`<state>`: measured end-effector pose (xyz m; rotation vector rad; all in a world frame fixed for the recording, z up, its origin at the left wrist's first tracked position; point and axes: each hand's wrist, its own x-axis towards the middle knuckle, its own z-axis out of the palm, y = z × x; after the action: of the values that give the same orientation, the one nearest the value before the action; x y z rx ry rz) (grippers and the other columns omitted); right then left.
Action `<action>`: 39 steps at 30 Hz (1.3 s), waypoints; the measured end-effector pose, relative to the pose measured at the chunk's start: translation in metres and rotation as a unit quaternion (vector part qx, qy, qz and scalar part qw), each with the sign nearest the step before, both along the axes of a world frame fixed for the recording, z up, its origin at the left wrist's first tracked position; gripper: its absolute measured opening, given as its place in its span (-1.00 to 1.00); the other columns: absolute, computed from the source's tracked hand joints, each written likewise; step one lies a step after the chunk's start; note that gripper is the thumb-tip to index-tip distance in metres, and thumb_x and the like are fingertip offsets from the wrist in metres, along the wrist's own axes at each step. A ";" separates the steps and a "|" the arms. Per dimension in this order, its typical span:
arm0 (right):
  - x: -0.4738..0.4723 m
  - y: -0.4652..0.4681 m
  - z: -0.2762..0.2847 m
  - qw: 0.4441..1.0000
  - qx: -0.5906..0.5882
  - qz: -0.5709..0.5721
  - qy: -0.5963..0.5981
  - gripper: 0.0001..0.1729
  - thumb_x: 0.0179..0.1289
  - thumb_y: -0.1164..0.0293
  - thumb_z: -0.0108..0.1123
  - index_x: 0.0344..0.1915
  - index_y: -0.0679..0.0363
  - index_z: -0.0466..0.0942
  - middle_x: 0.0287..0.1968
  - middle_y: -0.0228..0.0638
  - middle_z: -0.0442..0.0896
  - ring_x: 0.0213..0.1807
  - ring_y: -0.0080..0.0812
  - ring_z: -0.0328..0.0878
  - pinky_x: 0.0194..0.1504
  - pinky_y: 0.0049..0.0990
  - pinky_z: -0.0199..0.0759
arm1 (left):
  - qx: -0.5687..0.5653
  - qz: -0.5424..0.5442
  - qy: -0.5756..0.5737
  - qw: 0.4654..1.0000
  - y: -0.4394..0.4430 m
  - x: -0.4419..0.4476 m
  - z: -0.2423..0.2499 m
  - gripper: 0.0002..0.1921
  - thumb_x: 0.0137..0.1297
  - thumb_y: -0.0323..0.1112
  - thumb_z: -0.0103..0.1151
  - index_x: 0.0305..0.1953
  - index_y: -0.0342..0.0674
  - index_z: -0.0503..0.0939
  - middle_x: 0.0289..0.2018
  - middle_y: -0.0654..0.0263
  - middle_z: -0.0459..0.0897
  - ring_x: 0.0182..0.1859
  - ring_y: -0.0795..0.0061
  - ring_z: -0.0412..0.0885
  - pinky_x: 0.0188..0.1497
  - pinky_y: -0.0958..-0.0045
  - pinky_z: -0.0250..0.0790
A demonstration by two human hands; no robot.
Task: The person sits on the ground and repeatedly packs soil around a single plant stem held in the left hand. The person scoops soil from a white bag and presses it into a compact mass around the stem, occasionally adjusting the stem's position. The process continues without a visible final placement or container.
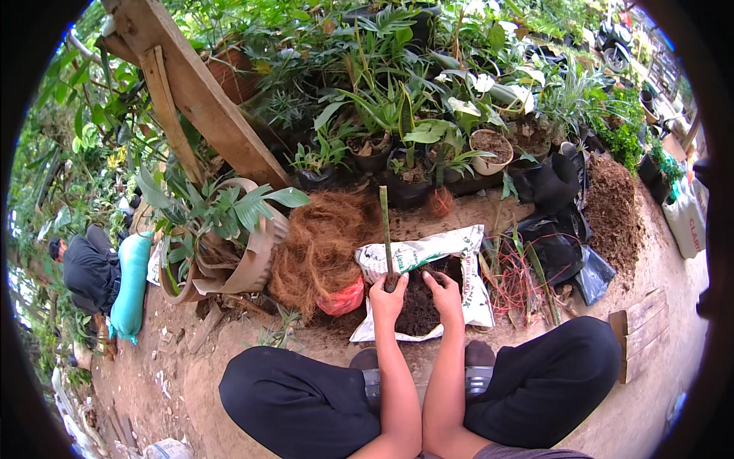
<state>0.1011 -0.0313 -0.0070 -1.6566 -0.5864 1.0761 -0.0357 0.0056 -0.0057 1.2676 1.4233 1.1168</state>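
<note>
My left hand (389,292) grips the lower end of an upright green plant stem (386,229), at the left side of a plastic sack (473,287) cut open on the ground. Dark soil (417,312) fills the opening of the sack. At the soil's upper right edge is my right hand (442,290), its thumb and fingers touching the soil; whether it pinches any is too small to tell. Left of the sack lies a heap of brown coconut fibre (324,244), with a red plastic bag (342,297) at its lower edge.
Potted plants (373,152) line the far side. A broken pot (252,258) with a leafy plant stands left, under a wooden beam (212,103). To the right are red twine (513,281), black plastic bags (550,241), a soil heap (610,212) and a small wooden stool (642,333). Another person (92,269) is far left.
</note>
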 end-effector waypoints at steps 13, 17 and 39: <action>-0.012 0.003 0.006 0.991 0.066 0.017 0.114 -0.68 0.30 0.34 0.31 -0.08 0.37 0.61 -0.17 -0.31 0.71 -0.14 -0.53 0.56 -0.03 -0.53 0.40 | 0.006 -0.012 -0.074 0.997 -0.002 -0.017 0.002 -0.61 0.28 -0.13 0.31 -0.20 -0.45 0.62 -0.39 0.29 0.68 -0.31 0.62 0.53 -0.19 0.49 0.39; -0.012 0.003 0.006 0.998 0.024 0.030 0.048 -0.72 0.34 0.38 0.26 -0.07 0.36 0.60 -0.13 -0.29 0.71 -0.12 -0.52 0.57 0.01 -0.52 0.40 | -0.022 -0.040 -0.074 0.996 -0.003 -0.018 0.000 -0.61 0.32 -0.13 0.27 -0.09 -0.42 0.64 -0.28 0.31 0.70 -0.22 0.61 0.54 -0.08 0.49 0.37; -0.022 0.013 0.006 0.978 0.076 -0.004 0.192 -0.80 0.40 0.37 0.20 -0.14 0.28 0.59 -0.28 -0.30 0.71 -0.35 -0.54 0.63 -0.38 -0.57 0.46 | -0.022 -0.024 -0.100 0.994 -0.001 -0.008 0.003 -0.66 0.32 -0.16 0.27 -0.16 -0.39 0.65 -0.33 0.38 0.67 -0.27 0.69 0.51 -0.17 0.55 0.35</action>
<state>0.0792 -0.0185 -0.0007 -1.2735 -0.3957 1.2734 -0.0442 0.0045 -0.0024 1.1204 1.2539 1.1408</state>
